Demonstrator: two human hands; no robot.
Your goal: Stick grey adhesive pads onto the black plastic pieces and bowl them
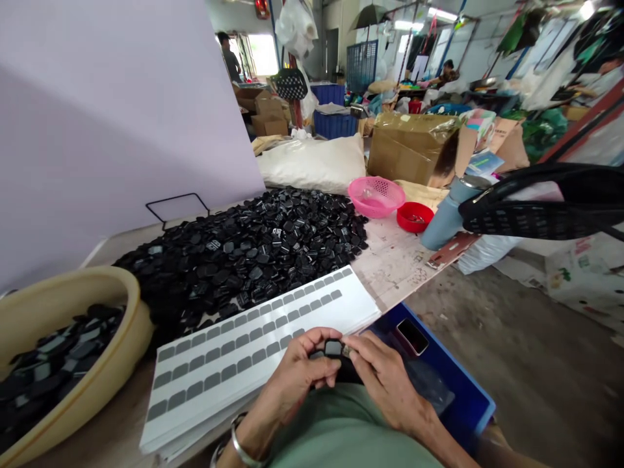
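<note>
My left hand (299, 370) and my right hand (385, 380) meet in front of my body, both pinching a small black square piece (333, 348) between the fingertips. Just beyond them lies a white sheet (253, 344) with rows of grey rectangular stickers, stacked on more sheets. A large heap of the same black pieces (253, 250) covers the table behind the sheet. A beige basin (73, 351) at the left holds more of them, some with grey stickers on top.
A blue tray (468, 396) with a phone (412, 335) sits at my right. On the table stand a pink basket (376, 195), a red bowl (415, 216) and a grey-blue bottle (446, 214). A white panel (112, 110) rises at the left. Cardboard boxes and people are behind.
</note>
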